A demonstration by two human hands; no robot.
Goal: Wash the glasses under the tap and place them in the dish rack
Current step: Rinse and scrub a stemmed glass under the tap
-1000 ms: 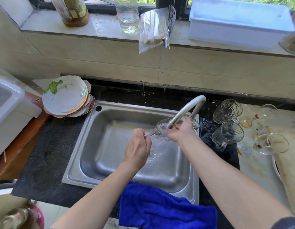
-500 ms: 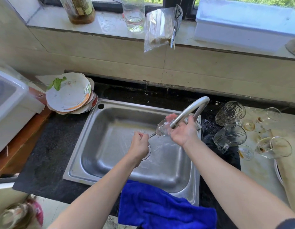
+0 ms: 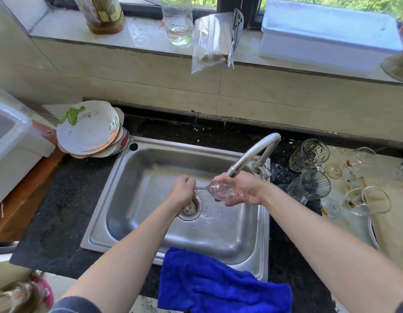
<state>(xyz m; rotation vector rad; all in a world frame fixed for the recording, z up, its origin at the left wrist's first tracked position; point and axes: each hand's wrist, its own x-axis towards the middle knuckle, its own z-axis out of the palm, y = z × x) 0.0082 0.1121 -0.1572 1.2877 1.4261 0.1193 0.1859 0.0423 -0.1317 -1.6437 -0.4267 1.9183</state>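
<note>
she's got one stemmed glass lying sideways over the sink, right under the mouth of the tap. her left hand pinches the stem, fingers curled tight, and her right hand is cupped palm-up round the bowl, holding it. i can't make out the stream itself, though the sink floor looks wet

by my reckoning the job is in its early part: this glass is mid-rinse, and on the counter to the right wait two patterned tumblers and a few stemmed glasses on their sides, with brown stains around them. i see no washed glass set anywhere, and i can't say for sure which thing is the dish rack; the white tub at the far left may be it, well apart from her hands

as for writing, the bottle on the sill has a label, but it's too blurred to read, and nothing else shows a brand
</note>
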